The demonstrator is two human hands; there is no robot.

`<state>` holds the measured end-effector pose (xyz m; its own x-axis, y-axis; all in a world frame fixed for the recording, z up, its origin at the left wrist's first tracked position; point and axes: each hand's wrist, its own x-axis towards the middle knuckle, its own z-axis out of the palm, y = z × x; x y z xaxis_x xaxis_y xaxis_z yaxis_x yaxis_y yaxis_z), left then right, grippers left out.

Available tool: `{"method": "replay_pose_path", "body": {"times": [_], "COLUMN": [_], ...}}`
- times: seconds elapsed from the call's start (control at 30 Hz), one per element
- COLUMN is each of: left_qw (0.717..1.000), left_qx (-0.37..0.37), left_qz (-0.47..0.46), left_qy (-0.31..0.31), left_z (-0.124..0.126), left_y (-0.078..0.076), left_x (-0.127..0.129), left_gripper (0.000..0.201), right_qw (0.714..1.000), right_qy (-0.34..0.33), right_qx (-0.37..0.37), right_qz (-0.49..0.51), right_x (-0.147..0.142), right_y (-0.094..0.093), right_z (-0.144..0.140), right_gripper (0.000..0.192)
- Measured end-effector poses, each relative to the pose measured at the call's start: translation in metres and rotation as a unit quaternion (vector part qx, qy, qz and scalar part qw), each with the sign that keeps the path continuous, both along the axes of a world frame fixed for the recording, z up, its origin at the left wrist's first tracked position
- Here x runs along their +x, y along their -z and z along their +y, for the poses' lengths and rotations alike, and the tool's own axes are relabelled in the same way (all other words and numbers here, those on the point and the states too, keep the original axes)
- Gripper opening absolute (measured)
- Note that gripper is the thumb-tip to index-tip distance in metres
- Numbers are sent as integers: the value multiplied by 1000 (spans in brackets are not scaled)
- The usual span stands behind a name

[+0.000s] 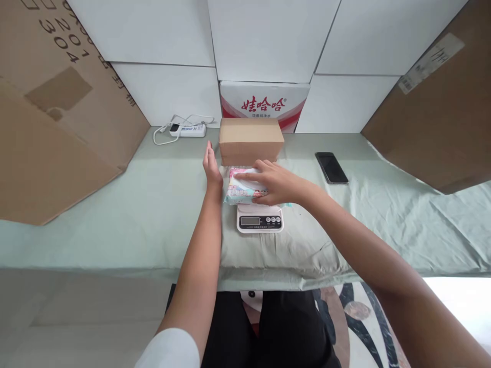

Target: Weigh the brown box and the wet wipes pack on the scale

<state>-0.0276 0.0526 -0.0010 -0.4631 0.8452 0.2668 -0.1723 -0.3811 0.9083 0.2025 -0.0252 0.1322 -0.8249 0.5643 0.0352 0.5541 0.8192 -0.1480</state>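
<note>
- Right hand (274, 183): laid over the wet-wipes pack (242, 193), fingers spread across its top, thumb at the near edge. Cannot tell whether it grips or merely rests.
- Left hand (212, 164): unclenched, holding nothing, fingers pointing away from the person; just left of the pack.
- Wet-wipes pack: pastel print, white lid partly under the right-hand fingers. Lies over the far part of a digital kitchen scale (260, 224), whose display and three buttons show at the near side. Reading not legible from here.
- Directly beyond the pack: a closed brown cardboard box (251, 131).
- Behind that box: a white-and-red 娃哈哈 water carton (238, 94), against white panels (169, 92).
- Off to the right: a dark-screened smartphone (332, 168), lying flat.
- Far left: a white power strip (194, 131) with a looped white cable (163, 143).
- Under it all: a surface (184, 225) spread with pale green cloth, wrinkled on the right.
- Flanks: large brown cardboard sheets, the left one (76, 148) printed "201" and "304", the right one (433, 128) bearing a white label (431, 62).
</note>
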Motion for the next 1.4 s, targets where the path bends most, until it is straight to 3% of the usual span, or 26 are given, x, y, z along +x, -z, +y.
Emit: {"method": "replay_pose_path", "body": {"times": [0.17,0.47,0.67,0.87,1.07,1.23,1.4], "left_qw": [1000,1000,1000,999,999,999,999], "left_qx": [-9,-14,1,12,9,2,3], "left_qz": [-3,13,23,38,40,33,40], "left_qy": [-3,-3,-3,3,7,-2,7], "left_z": [-3,-1,1,3,3,4,6], "left_y": [-4,-1,4,7,7,6,8], "left_x": [1,1,1,0,0,0,0], "left_gripper": [76,71,74,78,81,85,81], "right_qw": [999,1000,997,987,984,977,967], "right_qy": [0,14,80,156,168,172,162], "right_qx": [31,12,11,43,57,43,48], "right_qz": [-8,-23,15,21,29,120,189], "right_x": [2,5,17,17,12,28,42], "right_y": [0,-4,0,14,18,10,2], "right_z": [-7,-17,-35,-45,-48,-53,-55], "right_gripper": [69,67,93,72,72,83,82]}}
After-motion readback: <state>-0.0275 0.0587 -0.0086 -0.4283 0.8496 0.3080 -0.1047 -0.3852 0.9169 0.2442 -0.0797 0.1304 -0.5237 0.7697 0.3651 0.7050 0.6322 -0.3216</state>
